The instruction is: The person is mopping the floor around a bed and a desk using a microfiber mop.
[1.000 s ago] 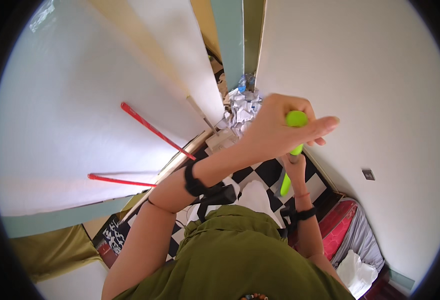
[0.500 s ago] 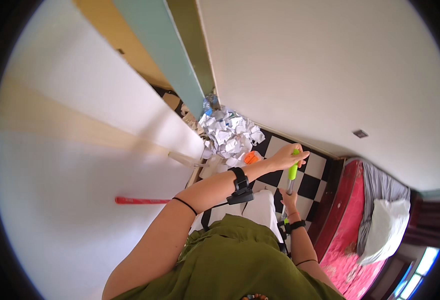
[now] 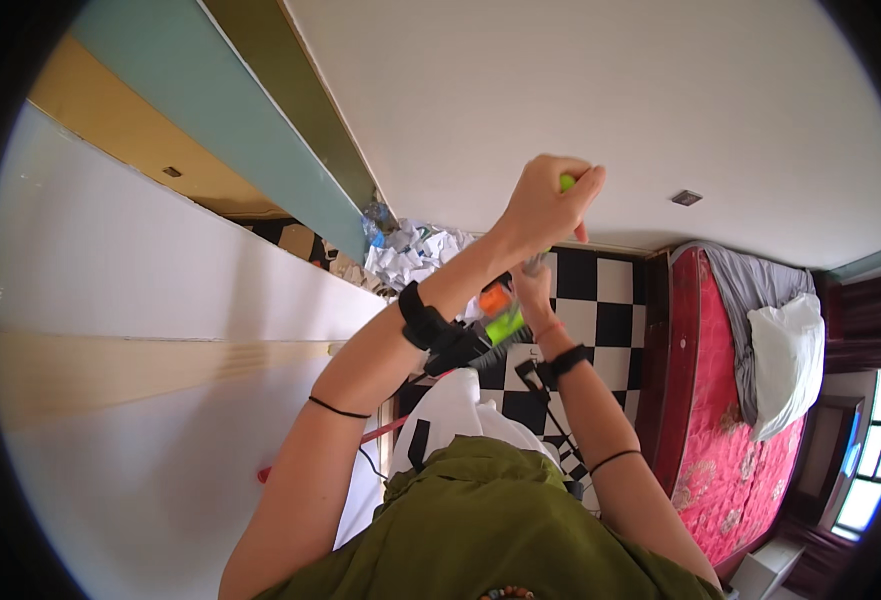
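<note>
My left hand (image 3: 548, 200) is closed around the top of a broom's green handle. Lower on the grey pole, my right hand (image 3: 532, 290) is wrapped round it too. The broom (image 3: 505, 325) has a green head with dark bristles, smeared by motion, low over the checkered floor in front of my legs; my left forearm hides part of the area beside it. Beyond the head lies a heap of crumpled white paper (image 3: 412, 255), and an orange piece (image 3: 493, 298) sits near its edge.
A bed with a red patterned side (image 3: 710, 420), grey sheet and white pillow (image 3: 785, 350) stands to the right. A white panel (image 3: 160, 280) runs along my left, with a red stick (image 3: 265, 474) close to it. The pale wall (image 3: 560, 90) rises ahead.
Both hands have moved up and left in view, and the broom's head has swung left toward the paper heap. My view has turned, so the bed and panel appear shifted.
</note>
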`<state>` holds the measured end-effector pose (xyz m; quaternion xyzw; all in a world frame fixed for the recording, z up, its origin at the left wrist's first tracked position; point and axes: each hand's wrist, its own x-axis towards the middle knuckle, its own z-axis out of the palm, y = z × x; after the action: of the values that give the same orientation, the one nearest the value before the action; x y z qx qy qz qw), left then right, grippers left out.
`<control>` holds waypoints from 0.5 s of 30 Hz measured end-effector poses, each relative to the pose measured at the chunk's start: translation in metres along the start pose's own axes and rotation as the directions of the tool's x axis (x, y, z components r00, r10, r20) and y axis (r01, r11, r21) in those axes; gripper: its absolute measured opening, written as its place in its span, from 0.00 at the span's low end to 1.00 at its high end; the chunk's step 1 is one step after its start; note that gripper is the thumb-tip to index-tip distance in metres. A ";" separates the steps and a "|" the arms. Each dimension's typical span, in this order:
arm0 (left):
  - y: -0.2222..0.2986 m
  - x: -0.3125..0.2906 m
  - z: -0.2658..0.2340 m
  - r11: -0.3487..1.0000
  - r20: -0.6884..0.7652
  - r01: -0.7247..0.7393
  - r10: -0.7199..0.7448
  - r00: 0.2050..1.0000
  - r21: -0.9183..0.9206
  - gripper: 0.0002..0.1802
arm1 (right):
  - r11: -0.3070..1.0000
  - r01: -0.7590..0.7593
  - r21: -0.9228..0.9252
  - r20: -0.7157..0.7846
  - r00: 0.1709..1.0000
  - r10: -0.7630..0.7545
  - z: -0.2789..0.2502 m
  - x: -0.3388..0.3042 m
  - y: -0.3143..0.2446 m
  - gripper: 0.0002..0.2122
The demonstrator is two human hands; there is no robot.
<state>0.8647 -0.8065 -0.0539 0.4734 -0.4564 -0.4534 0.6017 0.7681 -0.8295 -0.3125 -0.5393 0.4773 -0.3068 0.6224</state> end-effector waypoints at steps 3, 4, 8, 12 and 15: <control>0.034 -0.008 -0.002 0.982 0.004 -0.102 0.102 0.995 0.158 0.22 | 0.975 0.084 0.205 0.095 0.990 -0.105 0.040 -0.019 -0.078 0.08; 0.046 -0.008 0.002 0.976 -0.003 -0.150 0.152 0.988 0.155 0.21 | 0.914 0.170 0.368 0.065 0.976 -0.208 0.045 -0.030 -0.113 0.07; 0.132 -0.031 0.019 0.931 0.000 -0.308 0.314 0.949 0.193 0.19 | 0.899 0.324 0.295 0.253 0.881 -0.400 0.035 -0.031 -0.140 0.09; 0.184 -0.050 0.026 0.959 0.025 -0.268 0.267 0.963 0.092 0.21 | 0.937 0.349 0.018 0.296 0.893 -0.338 0.026 -0.058 -0.171 0.15; 0.164 -0.049 0.035 0.922 0.070 -0.378 0.373 0.925 0.081 0.21 | 0.946 0.324 -0.016 0.254 0.916 -0.310 -0.008 -0.076 -0.157 0.16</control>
<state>0.8406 -0.7407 0.1064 0.3925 -0.5752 -0.3204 0.6423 0.7548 -0.8002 -0.1410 -0.6612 0.3109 -0.3198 0.6032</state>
